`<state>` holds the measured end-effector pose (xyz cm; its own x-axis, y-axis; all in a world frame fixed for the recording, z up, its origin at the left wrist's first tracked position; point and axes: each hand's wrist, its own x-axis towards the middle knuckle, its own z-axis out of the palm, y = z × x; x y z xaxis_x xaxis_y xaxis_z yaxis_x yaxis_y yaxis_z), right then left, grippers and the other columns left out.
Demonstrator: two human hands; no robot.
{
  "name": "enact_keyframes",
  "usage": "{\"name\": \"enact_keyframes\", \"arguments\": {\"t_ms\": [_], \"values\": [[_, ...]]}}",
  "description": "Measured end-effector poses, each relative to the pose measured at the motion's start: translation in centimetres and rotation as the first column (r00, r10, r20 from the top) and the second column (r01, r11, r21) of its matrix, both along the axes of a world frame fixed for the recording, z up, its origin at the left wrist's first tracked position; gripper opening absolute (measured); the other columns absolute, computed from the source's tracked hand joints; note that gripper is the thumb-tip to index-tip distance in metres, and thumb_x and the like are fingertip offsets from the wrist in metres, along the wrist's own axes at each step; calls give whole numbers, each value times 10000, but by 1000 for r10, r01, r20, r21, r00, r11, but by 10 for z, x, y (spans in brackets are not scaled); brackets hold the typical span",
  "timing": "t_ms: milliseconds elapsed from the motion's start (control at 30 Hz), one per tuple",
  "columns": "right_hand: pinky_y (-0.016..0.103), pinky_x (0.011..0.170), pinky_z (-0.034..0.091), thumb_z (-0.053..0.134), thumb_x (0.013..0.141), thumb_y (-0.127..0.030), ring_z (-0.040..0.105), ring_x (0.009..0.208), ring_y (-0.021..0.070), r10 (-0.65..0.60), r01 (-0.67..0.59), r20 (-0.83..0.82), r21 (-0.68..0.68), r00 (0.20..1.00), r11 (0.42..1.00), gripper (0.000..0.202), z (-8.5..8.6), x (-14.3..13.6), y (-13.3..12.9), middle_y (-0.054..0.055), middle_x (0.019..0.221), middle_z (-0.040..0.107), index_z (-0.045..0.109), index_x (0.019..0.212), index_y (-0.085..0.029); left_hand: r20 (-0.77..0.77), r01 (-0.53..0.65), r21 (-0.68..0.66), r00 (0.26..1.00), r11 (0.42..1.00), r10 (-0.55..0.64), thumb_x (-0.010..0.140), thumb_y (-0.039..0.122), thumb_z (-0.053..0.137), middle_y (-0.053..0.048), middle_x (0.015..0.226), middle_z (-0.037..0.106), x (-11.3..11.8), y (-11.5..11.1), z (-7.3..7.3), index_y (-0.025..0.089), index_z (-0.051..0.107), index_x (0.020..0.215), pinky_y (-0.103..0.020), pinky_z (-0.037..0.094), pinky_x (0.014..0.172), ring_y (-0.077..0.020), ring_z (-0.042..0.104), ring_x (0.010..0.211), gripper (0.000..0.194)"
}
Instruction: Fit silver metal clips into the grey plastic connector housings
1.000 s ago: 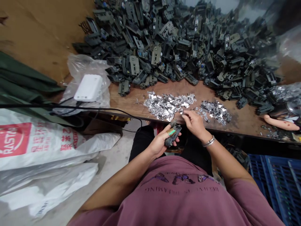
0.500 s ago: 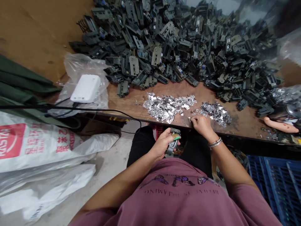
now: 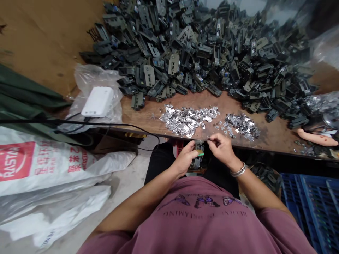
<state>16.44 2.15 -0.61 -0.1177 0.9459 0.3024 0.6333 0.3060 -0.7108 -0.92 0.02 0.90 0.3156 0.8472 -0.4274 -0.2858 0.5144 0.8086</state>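
My left hand (image 3: 186, 157) is closed around a dark grey plastic housing (image 3: 196, 163), with a yellowish piece and a green tip showing by the thumb. Just right of it, over the table's front edge, my right hand (image 3: 220, 146) pinches something small between thumb and fingertips, too small to make out. Beyond the hands lies a pile of shiny metal plates (image 3: 185, 120). A second, smaller heap of metal pieces (image 3: 243, 126) sits to its right, with a few loose bits between the two.
A big heap of dark grey housings (image 3: 185, 53) covers the back of the wooden table (image 3: 143, 118). On the left are a white box-shaped device (image 3: 97, 102) on clear plastic, a black cable (image 3: 127, 124) and printed sacks (image 3: 53, 158). Blue plastic crates (image 3: 312, 197) stand low at right.
My right hand has moved left and slightly nearer, from the tabletop beside the small heap to close by the housing. My left hand still holds the housing, which is turned slightly.
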Motion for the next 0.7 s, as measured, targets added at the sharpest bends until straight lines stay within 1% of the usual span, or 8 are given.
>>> {"name": "enact_keyframes", "arguments": {"t_ms": [67, 133, 200, 267, 367, 500, 600, 700], "values": [[224, 515, 439, 616, 845, -251, 532, 545, 101, 22, -26, -154, -25, 988, 999, 91, 3, -9, -13, -15, 744, 636, 588, 920, -209, -2, -1, 52, 1000, 999, 1, 621, 201, 639, -19, 868, 666, 2, 0, 1, 164, 607, 958, -262, 459, 746, -167, 594, 824, 341], [243, 584, 495, 627, 854, -238, 597, 627, 116, 71, -67, -187, 28, 980, 997, 100, 7, -17, -22, 11, 828, 676, 611, 950, -214, -16, 2, 105, 1000, 994, -1, 626, 204, 642, -13, 896, 651, 4, -1, 2, 163, 586, 947, -270, 448, 789, -172, 579, 871, 328], [287, 695, 538, 605, 878, -220, 645, 740, 146, 114, -98, -156, 106, 981, 989, 45, 10, -21, -26, 32, 854, 693, 642, 903, -219, -55, 11, 151, 998, 988, -3, 645, 205, 640, -1, 889, 621, 5, -2, 2, 168, 559, 932, -274, 438, 799, -164, 560, 864, 301], [318, 751, 555, 582, 898, -216, 665, 802, 167, 125, -106, -126, 146, 984, 984, 84, 12, -22, -27, 45, 861, 704, 664, 885, -225, -130, 22, 204, 992, 979, 5, 664, 203, 634, 9, 860, 586, 5, -4, 3, 174, 534, 903, -275, 430, 783, -154, 537, 830, 260], [338, 771, 574, 568, 914, -211, 680, 823, 179, 113, -98, -75, 176, 991, 980, 120, 10, -22, -27, 57, 881, 717, 685, 932, -233, -278, 37, 315, 959, 948, 55, 675, 183, 618, 21, 797, 530, 4, -6, 2, 187, 500, 847, -278, 419, 748, -152, 502, 785, 208], [344, 772, 592, 530, 932, -168, 692, 851, 190, 124, -132, 48, 244, 991, 961, 187, 1, -22, -31, 79, 914, 724, 689, 1009, -230, -473, 79, 432, 868, 898, 152, 657, 123, 617, 33, 727, 454, 2, -10, 2, 211, 465, 796, -295, 402, 709, -158, 463, 723, 224], [349, 804, 595, 512, 932, -128, 696, 909, 205, 147, -174, 115, 275, 982, 946, 230, -4, -22, -35, 109, 971, 720, 687, 1058, -208, -578, 141, 446, 799, 884, 164, 630, 101, 646, 27, 722, 451, 0, -14, 5, 226, 436, 780, -323, 397, 705, -173, 468, 704, 287], [344, 810, 598, 532, 929, -133, 697, 931, 208, 230, -243, 82, 256, 970, 936, 229, 0, -19, -36, 120, 997, 717, 687, 1087, -192, -640, 228, 405, 763, 886, 96, 628, 148, 694, 20, 731, 461, -5, -15, 10, 231, 427, 800, -338, 395, 686, -183, 481, 688, 329]]}}
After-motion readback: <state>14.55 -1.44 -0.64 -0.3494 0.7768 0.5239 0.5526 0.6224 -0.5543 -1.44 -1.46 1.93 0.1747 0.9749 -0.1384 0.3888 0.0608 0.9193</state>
